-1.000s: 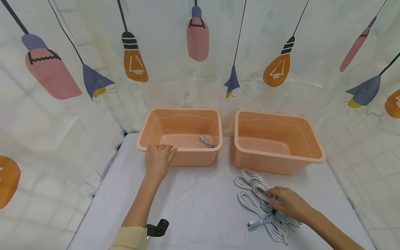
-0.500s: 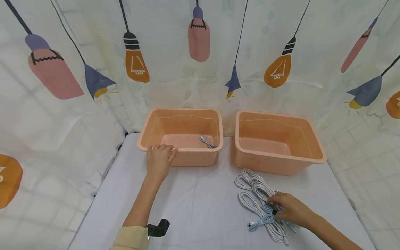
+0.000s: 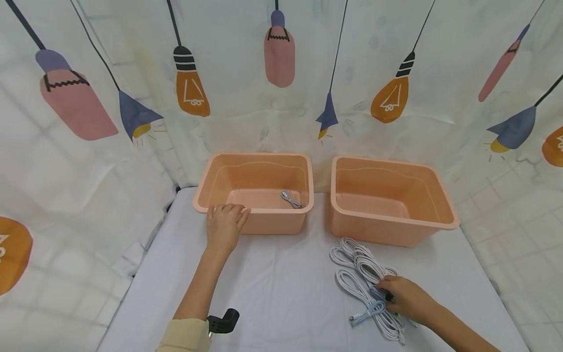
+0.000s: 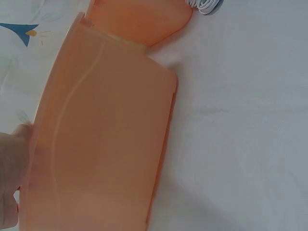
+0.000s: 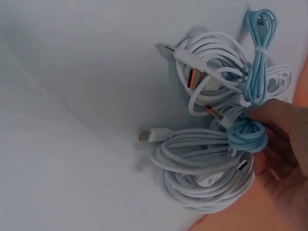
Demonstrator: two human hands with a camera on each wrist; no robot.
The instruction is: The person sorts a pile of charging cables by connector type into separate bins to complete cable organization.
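Note:
My left hand point(image 3: 223, 227) grips the front rim of the left peach plastic bin point(image 3: 268, 224), fingers curled over the edge. That bin's side wall point(image 4: 110, 120) fills much of the left wrist view. Inside it lies a small grey-white coiled cable point(image 3: 291, 199). My right hand point(image 3: 409, 298) is at a pile of coiled white charging cables point(image 3: 365, 264). Between thumb and fingers it pinches a small blue coiled cable point(image 5: 248, 136). Another blue cable point(image 5: 260, 57), tied at its middle, lies on the white coils. My palm partly hides the pile in the head view.
The right peach bin point(image 3: 396, 230) stands behind the cable pile, with nothing visible inside. Both bins stand on a white-covered table point(image 3: 281, 293). A lamp-patterned curtain point(image 3: 246, 132) hangs close behind them and along both sides.
My right hand has shifted slightly toward me over the pile, and its fingers have closed on a blue cable. The left hand stays on the bin rim.

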